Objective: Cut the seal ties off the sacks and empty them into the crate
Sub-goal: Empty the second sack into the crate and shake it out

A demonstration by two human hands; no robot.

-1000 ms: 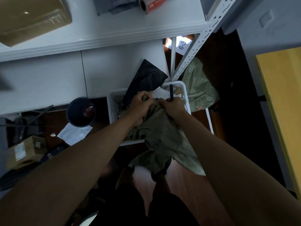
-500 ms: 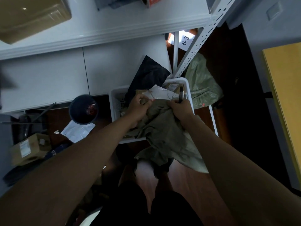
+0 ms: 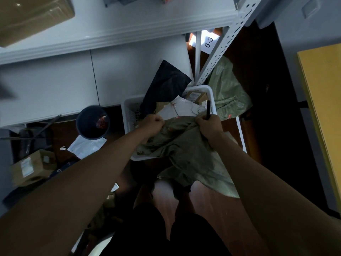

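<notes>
1. Green woven sack (image 3: pixel 182 150) drapes over the near rim of the white crate (image 3: pixel 129 109).
2. Left hand (image 3: pixel 154 122) grips the sack's mouth edge.
3. Right hand (image 3: pixel 210 126) clutches the opposite edge together with a black-handled tool (image 3: pixel 208 109).
</notes>
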